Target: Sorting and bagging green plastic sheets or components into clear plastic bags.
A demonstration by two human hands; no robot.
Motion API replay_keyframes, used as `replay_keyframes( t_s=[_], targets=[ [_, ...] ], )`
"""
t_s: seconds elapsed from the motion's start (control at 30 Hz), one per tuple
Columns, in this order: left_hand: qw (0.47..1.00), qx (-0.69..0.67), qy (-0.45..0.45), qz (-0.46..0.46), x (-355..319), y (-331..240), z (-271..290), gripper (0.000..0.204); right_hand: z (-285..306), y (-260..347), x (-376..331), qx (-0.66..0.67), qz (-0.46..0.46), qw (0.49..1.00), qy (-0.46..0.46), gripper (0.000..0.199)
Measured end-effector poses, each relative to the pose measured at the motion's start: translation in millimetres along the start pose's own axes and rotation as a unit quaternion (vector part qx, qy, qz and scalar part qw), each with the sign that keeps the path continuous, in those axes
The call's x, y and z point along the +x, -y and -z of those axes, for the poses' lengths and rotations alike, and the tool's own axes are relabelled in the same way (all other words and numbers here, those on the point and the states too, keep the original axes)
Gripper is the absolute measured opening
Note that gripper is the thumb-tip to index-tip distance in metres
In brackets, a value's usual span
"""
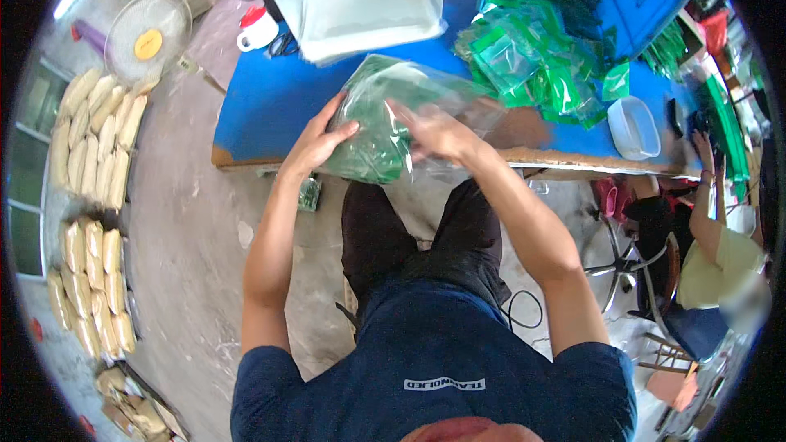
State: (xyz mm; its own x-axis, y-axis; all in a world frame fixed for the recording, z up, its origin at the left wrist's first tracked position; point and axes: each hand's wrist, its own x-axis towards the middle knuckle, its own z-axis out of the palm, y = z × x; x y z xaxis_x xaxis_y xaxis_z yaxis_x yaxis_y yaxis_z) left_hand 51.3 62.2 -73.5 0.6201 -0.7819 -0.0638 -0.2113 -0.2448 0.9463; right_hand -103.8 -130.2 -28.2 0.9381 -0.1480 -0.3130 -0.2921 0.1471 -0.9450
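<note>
My left hand (322, 137) grips the left side of a large clear plastic bag (434, 86), thumb on its near face and fingers at its edge. Green packets (372, 155) show through the film in its lower part. The bag is held at the table's front edge, above my lap. My right hand (438, 133) is at the bag's right half, its fingers toward the middle; they are smeared by motion, and whether they pinch the film is unclear. Beyond the bag, to the right, lies a loose heap of flat green-and-clear packets (532, 61).
The blue-topped table (270, 106) has a worn brown edge. On it stand a white bin with a clear liner (372, 4), a blue crate (647, 0) and a small clear tub (633, 128). A co-worker (720, 254) sits at right. A fan (149, 37) and stacked wrapped bundles (94, 135) stand left.
</note>
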Motion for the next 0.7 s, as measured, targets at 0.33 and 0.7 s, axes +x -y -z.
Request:
replay_keyframes(
  t_s=[0.33,0.7],
  targets=[
    [1.000,-0.022,-0.017,-0.004,41,-3,11,0.098,75,-63,3,-0.031,0.003,0.978,-0.207,0.063],
    [0.985,-0.146,0.082,0.029,57,8,8,0.101,87,-62,53,-0.124,0.115,0.972,-0.163,0.044]
  ],
)
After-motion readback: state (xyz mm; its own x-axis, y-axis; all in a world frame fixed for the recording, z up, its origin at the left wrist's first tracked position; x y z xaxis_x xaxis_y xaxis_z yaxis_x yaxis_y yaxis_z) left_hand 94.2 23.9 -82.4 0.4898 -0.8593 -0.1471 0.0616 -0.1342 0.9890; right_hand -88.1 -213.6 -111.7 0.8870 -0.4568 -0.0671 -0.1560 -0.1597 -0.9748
